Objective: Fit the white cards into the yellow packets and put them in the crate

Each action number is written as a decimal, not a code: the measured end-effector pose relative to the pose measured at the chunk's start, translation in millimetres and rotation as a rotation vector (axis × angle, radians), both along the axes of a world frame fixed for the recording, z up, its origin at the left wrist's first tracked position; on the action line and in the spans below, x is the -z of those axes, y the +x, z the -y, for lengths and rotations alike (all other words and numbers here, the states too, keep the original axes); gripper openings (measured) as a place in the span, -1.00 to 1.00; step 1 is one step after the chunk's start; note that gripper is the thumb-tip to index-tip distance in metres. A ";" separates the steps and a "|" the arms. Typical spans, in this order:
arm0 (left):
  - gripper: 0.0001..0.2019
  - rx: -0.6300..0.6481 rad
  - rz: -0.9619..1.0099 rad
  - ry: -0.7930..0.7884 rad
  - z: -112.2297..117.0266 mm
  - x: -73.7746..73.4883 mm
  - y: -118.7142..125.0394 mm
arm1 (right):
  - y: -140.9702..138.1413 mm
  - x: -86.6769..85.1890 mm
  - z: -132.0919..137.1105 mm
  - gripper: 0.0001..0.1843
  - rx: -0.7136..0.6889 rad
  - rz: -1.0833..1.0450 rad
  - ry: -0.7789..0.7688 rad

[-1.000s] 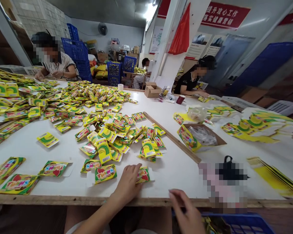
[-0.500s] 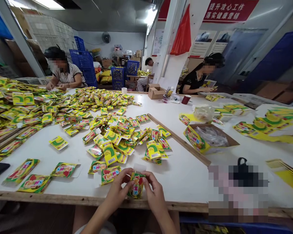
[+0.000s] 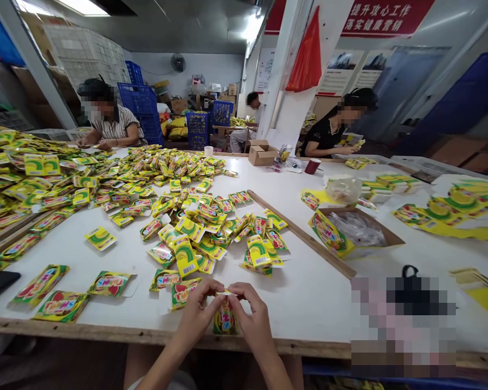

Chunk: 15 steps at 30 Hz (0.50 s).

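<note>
My left hand [image 3: 196, 313] and right hand [image 3: 252, 315] together pinch the far end of one small packet [image 3: 225, 323], held over the near edge of the white table [image 3: 309, 303]. Another packet [image 3: 182, 292] lies just left of my fingers. A loose heap [image 3: 195, 230] sits farther off, left of a wooden strip [image 3: 301, 234].
</note>
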<state>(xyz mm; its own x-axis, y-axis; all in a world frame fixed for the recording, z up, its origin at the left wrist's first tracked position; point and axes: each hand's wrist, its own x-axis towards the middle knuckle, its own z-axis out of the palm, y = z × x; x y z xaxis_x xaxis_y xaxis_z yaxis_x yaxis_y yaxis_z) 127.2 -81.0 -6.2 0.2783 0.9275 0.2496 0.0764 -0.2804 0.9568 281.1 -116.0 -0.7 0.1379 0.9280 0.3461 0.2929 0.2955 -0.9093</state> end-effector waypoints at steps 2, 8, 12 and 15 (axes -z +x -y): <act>-0.85 -0.038 -0.005 -0.010 -0.7 -1.5 3.7 | -0.7 -2.2 -0.9 -0.84 0.035 0.002 -0.016; -0.84 -0.084 0.011 -0.114 -4.4 -3.5 10.6 | -4.8 -9.6 -11.1 -0.83 0.111 0.036 -0.109; -0.82 -0.091 0.008 -0.112 -5.4 -4.6 8.6 | -2.0 -10.7 -11.4 -0.80 0.093 0.031 -0.125; -0.82 -0.074 0.000 -0.064 -3.5 -0.7 5.6 | -0.9 -3.7 -6.8 -0.80 0.052 -0.041 -0.116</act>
<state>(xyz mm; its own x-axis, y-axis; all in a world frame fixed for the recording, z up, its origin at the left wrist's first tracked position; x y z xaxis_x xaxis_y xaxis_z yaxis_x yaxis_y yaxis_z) 132.8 -77.5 -5.5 0.2089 0.9594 0.1893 0.0948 -0.2125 0.9726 280.2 -109.1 3.0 0.1986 0.9526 0.2303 0.2669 0.1736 -0.9480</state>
